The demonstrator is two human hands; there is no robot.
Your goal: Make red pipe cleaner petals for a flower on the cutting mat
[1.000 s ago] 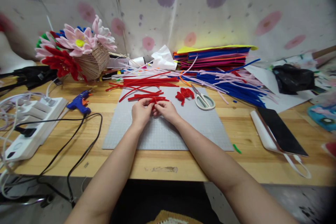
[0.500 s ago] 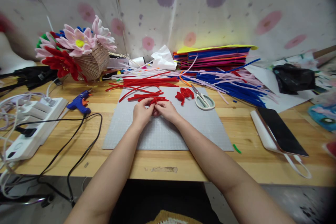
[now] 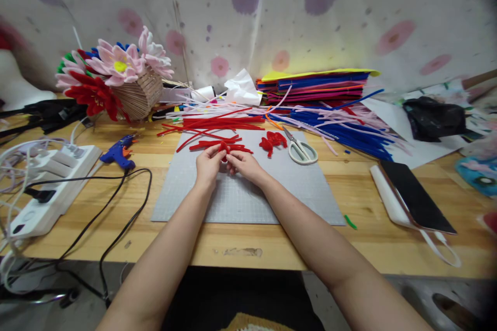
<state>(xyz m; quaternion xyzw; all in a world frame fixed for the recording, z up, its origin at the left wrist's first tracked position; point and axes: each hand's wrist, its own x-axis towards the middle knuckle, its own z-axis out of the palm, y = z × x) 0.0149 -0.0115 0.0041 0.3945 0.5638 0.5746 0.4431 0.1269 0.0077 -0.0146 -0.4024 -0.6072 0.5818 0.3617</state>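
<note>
Over the grey cutting mat (image 3: pixel 248 201), my left hand (image 3: pixel 208 165) pinches a small red fuzzy piece (image 3: pixel 224 147). My right hand (image 3: pixel 244 164) touches it from the other side, thumb and fingers closed on its lower part. The exact shape of the piece is partly hidden by my fingers. Just behind my hands lie cut red fuzzy stems (image 3: pixel 202 144), with longer red stems (image 3: pixel 221 123) beyond them. To the right on the mat rest bent red pieces (image 3: pixel 273 141) and scissors (image 3: pixel 302 150) with pale handles.
A flower basket (image 3: pixel 142 93), a blue glue gun (image 3: pixel 118 152) and a white power strip (image 3: pixel 54 191) with cables are at the left. Blue stems (image 3: pixel 361 134) and stacked bundles (image 3: pixel 318 88) lie at the back. A phone (image 3: pixel 415 194) is at the right.
My fingers have shifted slightly around the red piece, and its top now shows above my left fingertips. My right hand has turned a little, with its lower fingers more visible.
</note>
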